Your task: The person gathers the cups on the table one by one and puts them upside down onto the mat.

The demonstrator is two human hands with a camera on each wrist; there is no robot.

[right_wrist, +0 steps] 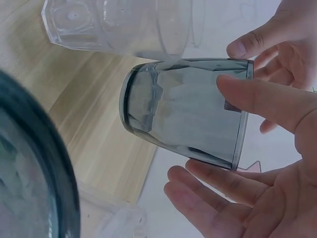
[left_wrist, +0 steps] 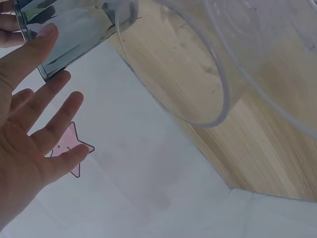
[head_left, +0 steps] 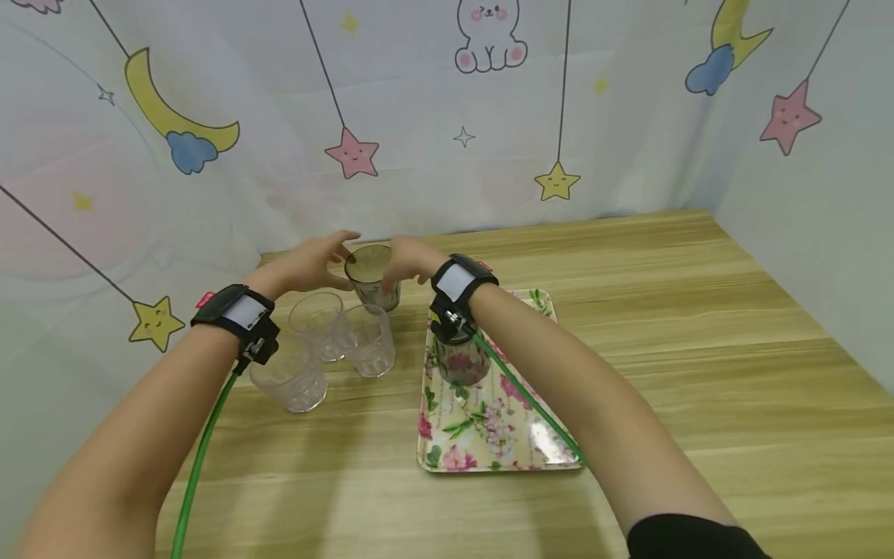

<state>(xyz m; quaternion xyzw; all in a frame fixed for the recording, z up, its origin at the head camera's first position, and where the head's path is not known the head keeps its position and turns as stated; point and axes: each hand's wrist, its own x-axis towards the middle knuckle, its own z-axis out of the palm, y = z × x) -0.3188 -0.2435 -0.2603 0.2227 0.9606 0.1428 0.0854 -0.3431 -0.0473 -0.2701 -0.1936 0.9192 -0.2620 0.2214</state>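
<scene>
At the back of the table, my right hand (head_left: 414, 260) grips an upright smoky grey glass (head_left: 365, 270). In the right wrist view its thumb lies on one side of this glass (right_wrist: 183, 109) and its fingers on the other. My left hand (head_left: 307, 264) is at the same glass's left side, fingers spread and thumb close to the rim; whether it touches is unclear. Three clear glasses stand together nearby: one (head_left: 375, 353) in front of the smoky glass, another (head_left: 316, 322) behind it to the left, a third (head_left: 302, 388) under my left wrist.
A floral tray (head_left: 436, 446) lies right of the clear glasses. On it stands another smoky glass (head_left: 464, 366), partly hidden by my right wrist. A printed curtain (head_left: 433, 194) hangs along the table's back edge. Green cables (head_left: 199, 458) run from both wrist cameras.
</scene>
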